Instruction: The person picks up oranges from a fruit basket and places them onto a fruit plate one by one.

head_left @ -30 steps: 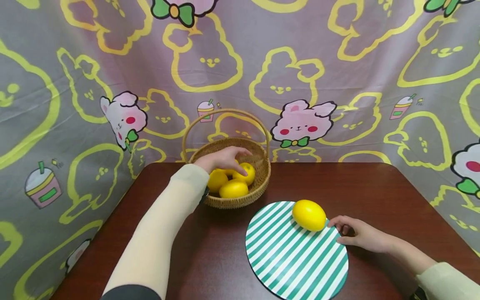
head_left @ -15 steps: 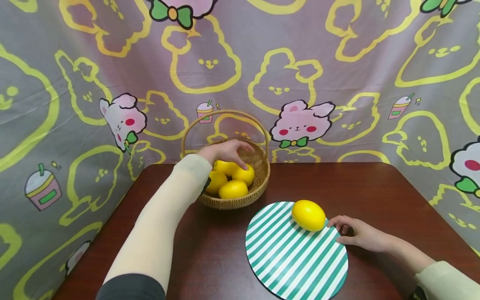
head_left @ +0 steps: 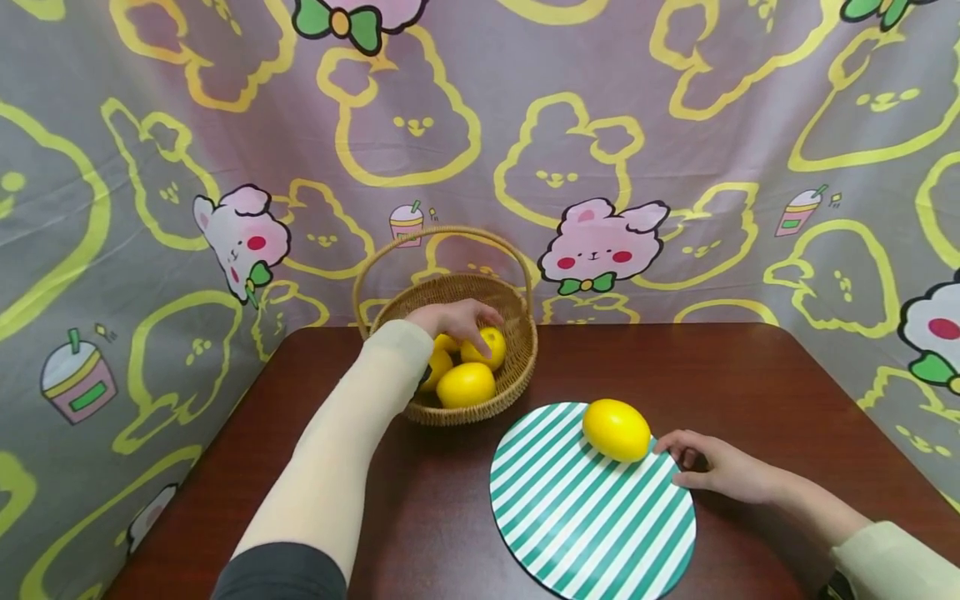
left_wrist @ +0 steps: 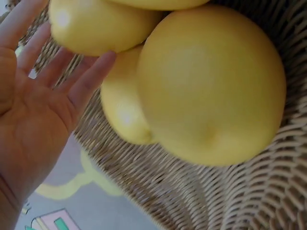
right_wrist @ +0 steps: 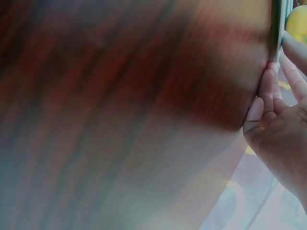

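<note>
A wicker basket (head_left: 517, 375) with a tall handle holds several yellow lemons (head_left: 466, 385). My left hand (head_left: 457, 319) is over them, its thumb overlapping the right-hand lemon (head_left: 492, 340) in the head view. From the left wrist, the left hand (left_wrist: 38, 110) shows spread fingers, their tips near one lemon (left_wrist: 91, 28); a larger-looking lemon (left_wrist: 211, 91) lies apart from the palm. My right hand (head_left: 723, 468) holds the edge of a round green-and-white striped board (head_left: 585, 517), fingers curled at the rim. Another lemon (head_left: 617, 430) lies on that board, beside the fingertips.
Everything stands on a dark red-brown wooden table (head_left: 675, 358). A patterned cloth (head_left: 465, 100) with cartoon rabbits hangs behind it and along both sides. The basket stands near the table's back edge, left of the board.
The basket has shifted slightly left, its front rim a little lower. My left hand has come slightly down and hides more of the rear lemons. The right hand and board stay put.
</note>
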A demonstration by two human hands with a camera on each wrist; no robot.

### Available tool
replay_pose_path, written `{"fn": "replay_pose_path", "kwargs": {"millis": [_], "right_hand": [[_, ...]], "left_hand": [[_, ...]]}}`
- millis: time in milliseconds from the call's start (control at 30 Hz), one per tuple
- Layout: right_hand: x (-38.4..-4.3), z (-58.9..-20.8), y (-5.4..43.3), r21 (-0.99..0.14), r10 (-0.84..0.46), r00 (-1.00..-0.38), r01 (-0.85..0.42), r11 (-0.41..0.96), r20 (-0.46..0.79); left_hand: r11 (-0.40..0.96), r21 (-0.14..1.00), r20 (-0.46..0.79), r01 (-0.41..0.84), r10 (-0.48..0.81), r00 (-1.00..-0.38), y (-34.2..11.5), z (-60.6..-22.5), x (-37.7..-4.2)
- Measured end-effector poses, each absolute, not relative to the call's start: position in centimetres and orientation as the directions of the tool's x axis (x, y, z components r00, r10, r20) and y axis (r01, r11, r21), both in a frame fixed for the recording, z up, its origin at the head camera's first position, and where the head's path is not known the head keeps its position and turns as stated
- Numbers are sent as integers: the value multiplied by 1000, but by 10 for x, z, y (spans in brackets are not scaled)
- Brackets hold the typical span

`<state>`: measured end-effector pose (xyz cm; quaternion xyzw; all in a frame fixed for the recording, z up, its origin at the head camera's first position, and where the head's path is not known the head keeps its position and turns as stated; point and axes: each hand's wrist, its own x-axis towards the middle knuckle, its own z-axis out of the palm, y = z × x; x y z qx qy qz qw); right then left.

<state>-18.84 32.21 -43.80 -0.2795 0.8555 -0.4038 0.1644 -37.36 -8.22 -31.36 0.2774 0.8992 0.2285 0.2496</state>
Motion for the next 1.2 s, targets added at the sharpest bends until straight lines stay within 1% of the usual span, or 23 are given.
{"fn": "replay_pose_path", "kwargs": {"millis": [100,233,333,500,800,1033,1200], "right_hand": [[-188,-437,322,-788,-616,-786,-347,509,-53],[-187,-438,322,-783,-623,-782,-366,503,-34],[-186,-439,323,-784,-628,-778,-378,492,-19],[-185,-438,324,-786,-635,-772,-387,482,-9],[-186,-438,323,-780,-625,-780,-379,499,-21],[-185,-440,323,-774,-635,-773,-405,487,5],[-185,-440,324,-780,-633,-774,-401,480,8]], "left_hand": [[742,563,-354,364,615,-705,-79,-320,-372],[749,543,-362,379,616,-700,-73,-328,-369],[759,512,-358,403,615,-703,-70,-333,-368],[763,507,-351,401,608,-712,-68,-338,-368],[753,492,-311,436,620,-720,-67,-331,-369],[723,525,-264,448,639,-723,-63,-320,-371],[707,547,-231,447,641,-732,-60,-309,-370]]}}
